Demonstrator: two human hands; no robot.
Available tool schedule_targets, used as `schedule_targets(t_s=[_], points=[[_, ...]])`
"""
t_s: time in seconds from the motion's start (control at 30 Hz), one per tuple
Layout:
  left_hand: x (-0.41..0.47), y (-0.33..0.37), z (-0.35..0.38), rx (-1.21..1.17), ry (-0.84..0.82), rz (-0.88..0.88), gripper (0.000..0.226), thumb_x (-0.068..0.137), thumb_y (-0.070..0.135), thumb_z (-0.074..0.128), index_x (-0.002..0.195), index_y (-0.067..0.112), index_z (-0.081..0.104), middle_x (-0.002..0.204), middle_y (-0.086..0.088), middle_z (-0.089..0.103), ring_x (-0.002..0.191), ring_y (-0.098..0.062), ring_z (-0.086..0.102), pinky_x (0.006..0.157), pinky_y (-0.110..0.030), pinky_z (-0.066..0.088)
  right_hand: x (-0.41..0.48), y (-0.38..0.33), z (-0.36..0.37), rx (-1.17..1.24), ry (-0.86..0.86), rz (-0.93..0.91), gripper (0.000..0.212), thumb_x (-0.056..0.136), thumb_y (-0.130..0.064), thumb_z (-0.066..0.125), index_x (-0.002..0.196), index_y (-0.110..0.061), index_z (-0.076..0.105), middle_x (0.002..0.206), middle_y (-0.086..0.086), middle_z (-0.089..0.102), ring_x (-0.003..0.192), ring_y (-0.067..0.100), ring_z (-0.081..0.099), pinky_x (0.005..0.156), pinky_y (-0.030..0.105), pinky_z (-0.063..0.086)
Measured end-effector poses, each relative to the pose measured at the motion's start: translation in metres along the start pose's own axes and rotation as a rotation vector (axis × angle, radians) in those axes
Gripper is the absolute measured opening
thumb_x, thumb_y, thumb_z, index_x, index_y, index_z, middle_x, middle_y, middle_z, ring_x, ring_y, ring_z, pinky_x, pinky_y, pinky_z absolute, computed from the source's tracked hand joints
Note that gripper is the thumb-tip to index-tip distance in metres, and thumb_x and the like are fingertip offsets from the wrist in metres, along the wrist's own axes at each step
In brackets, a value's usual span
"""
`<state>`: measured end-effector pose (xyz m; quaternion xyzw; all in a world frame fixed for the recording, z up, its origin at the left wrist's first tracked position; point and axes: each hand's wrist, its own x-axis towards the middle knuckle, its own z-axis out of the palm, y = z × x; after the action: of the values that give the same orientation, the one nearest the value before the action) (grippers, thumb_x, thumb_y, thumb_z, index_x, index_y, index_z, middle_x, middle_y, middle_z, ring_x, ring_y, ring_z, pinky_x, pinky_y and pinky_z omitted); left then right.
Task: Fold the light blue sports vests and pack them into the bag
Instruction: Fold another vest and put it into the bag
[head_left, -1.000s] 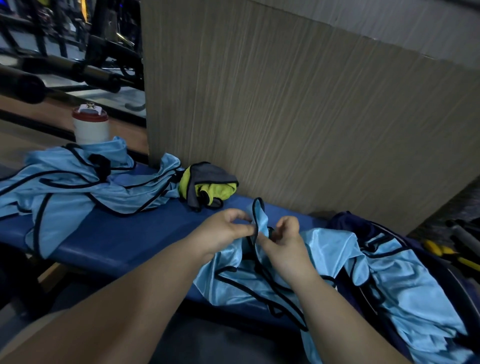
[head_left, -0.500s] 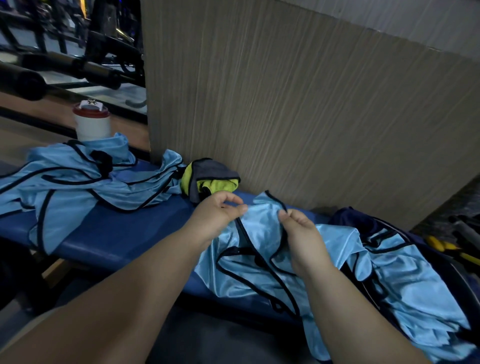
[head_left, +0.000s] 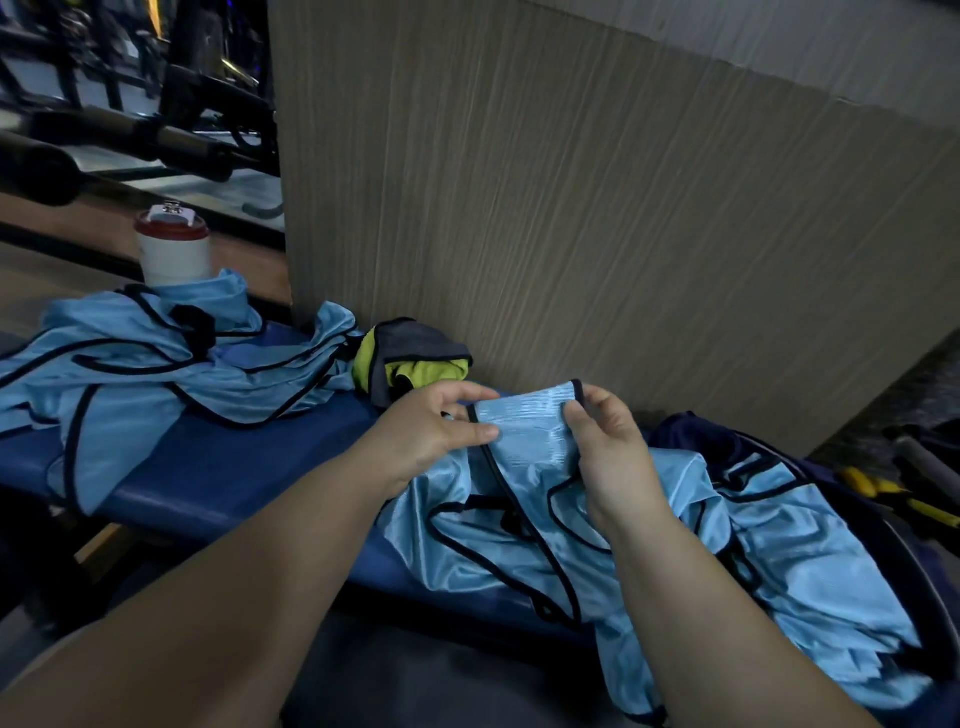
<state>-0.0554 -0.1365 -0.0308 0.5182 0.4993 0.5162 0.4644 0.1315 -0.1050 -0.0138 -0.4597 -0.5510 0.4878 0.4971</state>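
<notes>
Right now you are facing a blue padded counter (head_left: 234, 467) that runs along a tall wood-grain wall panel (head_left: 571, 234). Dark gym bars and frames (head_left: 130, 135) fill the dim room beyond its left end.

Count what lies there. One white cup with a red lid (head_left: 174, 252) stands at the far left, just behind a loose heap of light blue vests (head_left: 130, 374) with black trim; they are too tangled to say how many. One yellow-green and grey garment (head_left: 410, 358) is bunched against the panel, between that heap and your hands. At the right end is one dark navy bag (head_left: 691, 441), with more light blue fabric (head_left: 810, 561) spilling over it and down the front edge. You cannot tell whether the bag sits on the counter or beside it. Two yellow-handled tools (head_left: 883, 491) lie on the floor at the far right.

Your two hands are raised a little above the counter, near each other but not touching. Between them you hold one vest (head_left: 524, 421) by its upper band, pulled flat. Your left hand (head_left: 436, 431) pinches the band's black-trimmed left edge between thumb and curled fingers. Your right hand (head_left: 608, 452) pinches the right edge, thumb on the front. The rest of that vest hangs down onto the crumpled fabric beside the bag.
</notes>
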Motion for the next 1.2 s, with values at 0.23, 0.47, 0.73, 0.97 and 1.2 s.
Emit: schedule_targets(t_s=[0.23, 0.47, 0.73, 0.97, 1.2], points=[[-0.015, 0.016, 0.000, 0.127, -0.046, 0.032, 0.023, 0.081, 0.015, 0.077, 0.097, 0.030, 0.072, 0.082, 0.001, 0.062, 0.078, -0.014, 0.065, 0.079, -0.028, 0.053, -0.010, -0.029, -0.021, -0.615, -0.383, -0.078, 0.082, 0.078, -0.026, 0.082, 0.145, -0.043, 0.039, 0.134, -0.028, 0.041, 0.125, -0.010, 0.038, 0.098, 0.016, 0.033], [-0.023, 0.062, -0.001, 0.326, -0.071, 0.027, 0.023, 0.081, 0.026, 0.077, 0.103, 0.024, 0.071, 0.103, -0.002, 0.069, 0.092, -0.008, 0.064, 0.082, -0.018, 0.050, -0.009, -0.067, -0.029, -1.064, -0.032, -0.299, 0.027, 0.088, -0.039, 0.071, 0.101, -0.016, 0.072, 0.104, 0.002, 0.055, 0.093, 0.020, 0.058, 0.074, 0.027, 0.042], [-0.052, 0.118, -0.021, 0.450, -0.426, -0.241, 0.068, 0.064, 0.008, 0.066, 0.129, 0.023, 0.051, 0.103, 0.000, 0.052, 0.088, -0.011, 0.058, 0.076, -0.025, 0.047, -0.034, -0.138, -0.061, -0.960, 0.095, -0.362, 0.018, 0.095, -0.026, 0.059, 0.105, -0.020, 0.073, 0.111, 0.001, 0.064, 0.106, 0.022, 0.058, 0.081, 0.026, 0.040], [-0.067, 0.177, -0.037, 1.164, -0.137, -0.082, 0.025, 0.087, 0.011, 0.061, 0.106, 0.027, 0.058, 0.097, -0.001, 0.060, 0.081, -0.015, 0.056, 0.062, -0.023, 0.047, -0.059, -0.192, -0.099, -0.568, 0.203, -0.370, 0.011, 0.091, -0.019, 0.063, 0.090, -0.028, 0.070, 0.089, -0.014, 0.066, 0.087, 0.012, 0.060, 0.075, 0.028, 0.045], [-0.077, 0.239, -0.053, 1.004, 0.355, 0.056, 0.023, 0.096, 0.018, 0.052, 0.107, -0.001, 0.059, 0.097, -0.022, 0.059, 0.085, -0.030, 0.053, 0.068, -0.033, 0.038, -0.076, -0.223, -0.126, -0.179, 0.147, -0.299, 0.005, 0.086, -0.019, 0.068, 0.085, -0.019, 0.073, 0.084, 0.001, 0.073, 0.077, 0.016, 0.068, 0.074, 0.032, 0.054]])
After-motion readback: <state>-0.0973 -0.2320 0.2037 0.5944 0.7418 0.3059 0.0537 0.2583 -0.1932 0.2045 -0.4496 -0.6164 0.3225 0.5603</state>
